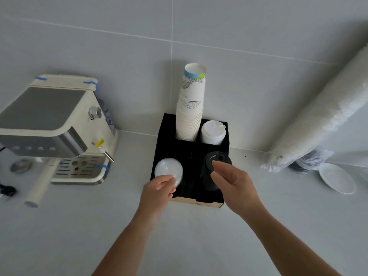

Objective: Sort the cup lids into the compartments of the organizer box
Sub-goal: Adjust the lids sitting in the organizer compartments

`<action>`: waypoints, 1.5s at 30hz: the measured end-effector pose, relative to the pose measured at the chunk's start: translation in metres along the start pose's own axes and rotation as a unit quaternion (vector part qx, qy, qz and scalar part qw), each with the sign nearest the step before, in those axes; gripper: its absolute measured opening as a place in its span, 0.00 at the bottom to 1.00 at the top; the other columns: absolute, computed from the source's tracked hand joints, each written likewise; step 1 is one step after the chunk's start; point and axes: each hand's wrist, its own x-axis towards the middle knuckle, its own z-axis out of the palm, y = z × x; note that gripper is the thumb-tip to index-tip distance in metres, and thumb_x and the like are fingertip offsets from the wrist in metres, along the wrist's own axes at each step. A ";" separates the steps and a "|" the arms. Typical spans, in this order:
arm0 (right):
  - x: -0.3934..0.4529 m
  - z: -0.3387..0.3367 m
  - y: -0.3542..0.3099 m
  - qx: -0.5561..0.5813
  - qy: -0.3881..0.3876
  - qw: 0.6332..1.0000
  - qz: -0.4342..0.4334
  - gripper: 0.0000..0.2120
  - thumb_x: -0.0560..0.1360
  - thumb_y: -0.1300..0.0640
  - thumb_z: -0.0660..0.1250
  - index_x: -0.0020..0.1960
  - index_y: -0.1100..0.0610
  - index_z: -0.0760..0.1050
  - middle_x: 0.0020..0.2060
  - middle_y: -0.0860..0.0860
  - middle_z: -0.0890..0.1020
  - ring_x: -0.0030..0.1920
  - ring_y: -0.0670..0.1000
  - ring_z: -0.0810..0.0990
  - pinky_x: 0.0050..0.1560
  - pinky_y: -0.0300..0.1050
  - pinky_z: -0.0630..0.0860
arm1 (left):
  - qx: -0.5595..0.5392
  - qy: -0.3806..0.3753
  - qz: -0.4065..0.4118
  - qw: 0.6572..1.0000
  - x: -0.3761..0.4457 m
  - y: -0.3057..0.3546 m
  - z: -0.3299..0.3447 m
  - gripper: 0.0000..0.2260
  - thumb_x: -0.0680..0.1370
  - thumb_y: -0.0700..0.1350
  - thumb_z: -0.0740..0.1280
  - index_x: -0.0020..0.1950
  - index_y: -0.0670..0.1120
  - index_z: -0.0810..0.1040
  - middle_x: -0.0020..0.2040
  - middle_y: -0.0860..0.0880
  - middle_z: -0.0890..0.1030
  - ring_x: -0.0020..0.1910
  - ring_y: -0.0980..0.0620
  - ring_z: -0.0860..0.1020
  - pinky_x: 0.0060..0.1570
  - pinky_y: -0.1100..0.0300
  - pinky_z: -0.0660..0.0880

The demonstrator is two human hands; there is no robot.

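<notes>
Pale grey counter [199, 236] against a tiled wall, viewed from above. Centre: black organizer box [159, 136], four compartments. Rear left compartment: tall stack of paper cups [191, 108]; rear right: stack of white lids [213, 132]; front right: stack of black lids [217, 158]; front left: clear domed lids [168, 170]. Left hand [157, 192] at the near edge of the clear domed lids, grip closed to a pinch on their rim, apparently touching though blurred. Right hand [233, 182] just in front of the black lids, fingers loosely curled and parted, holding nothing. Left of box: cream espresso machine [55, 128]. Right: bagged sleeve of cups [318, 116] leaning on the wall, white saucer [336, 178] beside it.
</notes>
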 end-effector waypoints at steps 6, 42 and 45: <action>0.000 0.052 -0.004 -0.041 -0.059 0.997 0.029 0.20 0.77 0.55 0.68 0.69 0.52 0.75 0.59 0.49 0.84 0.56 0.44 0.81 0.54 0.30 0.73 | 0.039 0.044 -0.003 0.998 0.008 -0.005 -0.043 0.07 0.74 0.43 0.70 0.51 0.47 0.83 0.43 0.45 0.84 0.42 0.49 0.81 0.50 0.53 0.79; 0.064 0.140 0.015 -0.188 0.025 0.979 0.071 0.28 0.75 0.56 0.71 0.73 0.56 0.69 0.65 0.49 0.74 0.41 0.41 0.76 0.45 0.31 0.68 | 0.201 -0.056 0.080 0.975 0.074 -0.020 -0.047 0.15 0.78 0.44 0.65 0.64 0.55 0.74 0.36 0.63 0.68 0.52 0.57 0.78 0.51 0.66 0.68; 0.064 0.139 0.013 -0.157 0.024 0.983 0.088 0.27 0.76 0.56 0.70 0.73 0.55 0.69 0.63 0.49 0.76 0.42 0.39 0.76 0.43 0.31 0.69 | 0.180 -0.052 0.067 0.980 0.074 -0.023 -0.047 0.07 0.78 0.45 0.64 0.51 0.57 0.74 0.37 0.59 0.71 0.44 0.60 0.75 0.48 0.66 0.69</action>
